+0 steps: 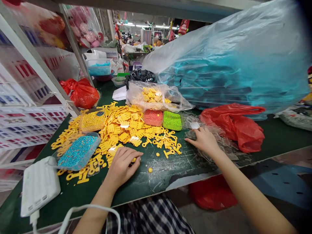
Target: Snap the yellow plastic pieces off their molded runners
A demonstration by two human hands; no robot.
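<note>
My left hand (123, 165) rests low at the front edge of the yellow pile, its fingers curled and closed. A bit of yellow plastic shows between its thumb and index finger; most of it is hidden. My right hand (204, 140) reaches onto clear plastic bags (219, 143), thumb apart from the fingers, fingertips next to a small white piece (194, 125). Flat yellow plastic pieces (131, 122) are heaped in the middle, with yellow T-shaped parts (168, 141) on their right. Two small yellow beads, a front one (150, 170) and a rear one (157, 154), lie between my hands.
Tubs hold blue beads (78, 151), yellow beads (94, 120), red beads (153, 117) and green beads (172, 120). A white power bank (40, 186) with a cable lies front left. A red bag (234, 126) and a huge bag of blue items (219, 74) stand right.
</note>
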